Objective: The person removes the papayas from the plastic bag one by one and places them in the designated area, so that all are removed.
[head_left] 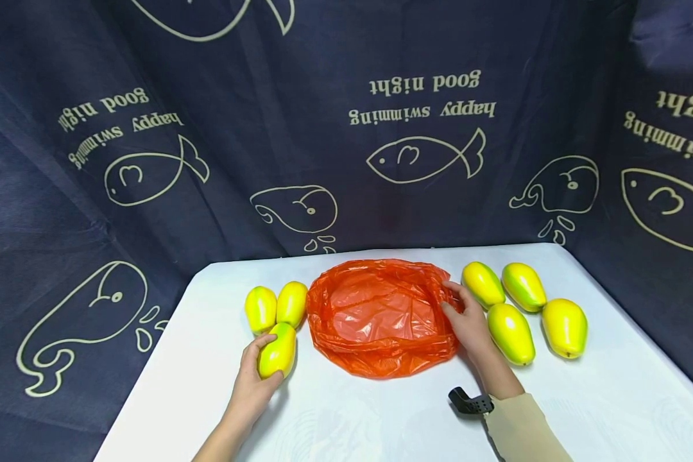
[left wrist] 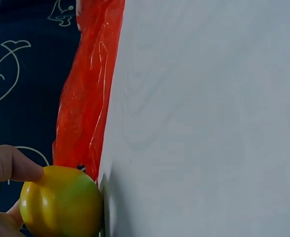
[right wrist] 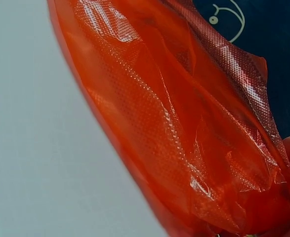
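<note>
My left hand [head_left: 255, 378] holds a yellow-green mango [head_left: 280, 351] between thumb and fingers, at the front of a group of three. In the left wrist view, the same mango [left wrist: 63, 202] sits low at the white tabletop, with the thumb and fingers on its side. A red plastic bag [head_left: 375, 367] lies with its mouth wide open in the middle of the table. My right hand [head_left: 470, 321] pinches the bag's right rim, thumb inside the opening. The right wrist view shows the bag's crinkled wall [right wrist: 149, 123], with part of the hand at the right edge.
Two more mangoes, one on the left [head_left: 260, 309] and one beside the bag [head_left: 292, 304], touch the held one. Several mangoes [head_left: 511, 333] stand right of the bag, near my right forearm. A dark printed curtain [head_left: 300, 128] hangs behind the white table [head_left: 346, 423].
</note>
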Demonstrator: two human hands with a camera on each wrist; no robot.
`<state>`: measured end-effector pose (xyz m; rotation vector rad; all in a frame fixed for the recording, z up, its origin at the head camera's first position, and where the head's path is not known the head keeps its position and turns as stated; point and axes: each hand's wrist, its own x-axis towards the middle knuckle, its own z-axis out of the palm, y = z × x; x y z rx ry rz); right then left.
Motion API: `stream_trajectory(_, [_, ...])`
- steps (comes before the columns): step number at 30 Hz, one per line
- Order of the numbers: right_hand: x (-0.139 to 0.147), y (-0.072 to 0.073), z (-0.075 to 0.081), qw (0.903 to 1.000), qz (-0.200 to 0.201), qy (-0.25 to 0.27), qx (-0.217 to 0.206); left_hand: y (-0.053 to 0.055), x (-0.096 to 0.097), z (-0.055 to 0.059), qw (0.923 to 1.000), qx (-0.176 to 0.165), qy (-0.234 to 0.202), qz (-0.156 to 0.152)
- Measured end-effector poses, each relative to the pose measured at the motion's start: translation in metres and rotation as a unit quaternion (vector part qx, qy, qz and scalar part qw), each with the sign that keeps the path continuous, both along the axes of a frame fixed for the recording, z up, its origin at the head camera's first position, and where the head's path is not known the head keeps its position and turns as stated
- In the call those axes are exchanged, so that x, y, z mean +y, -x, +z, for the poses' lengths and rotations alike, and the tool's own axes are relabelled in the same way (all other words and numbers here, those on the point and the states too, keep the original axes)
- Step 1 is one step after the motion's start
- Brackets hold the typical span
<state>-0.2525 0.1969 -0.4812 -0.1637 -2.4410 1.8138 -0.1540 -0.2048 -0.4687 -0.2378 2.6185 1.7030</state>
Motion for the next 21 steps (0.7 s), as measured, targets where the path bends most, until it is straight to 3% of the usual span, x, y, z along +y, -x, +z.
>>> stream_trajectory(9, [-0.0011,0.002,-0.0016,1.0,0.004,-0.001,0.002,-0.0005,-0.0013,-0.0019,0.9997,0.024,0.002,-0.004])
stream_trajectory(21, [-0.001,0.0021,-0.0002,0.9997,0.0,-0.013,0.022,-0.0006,-0.0013,0.0014,0.9989,0.039,0.024,0.012])
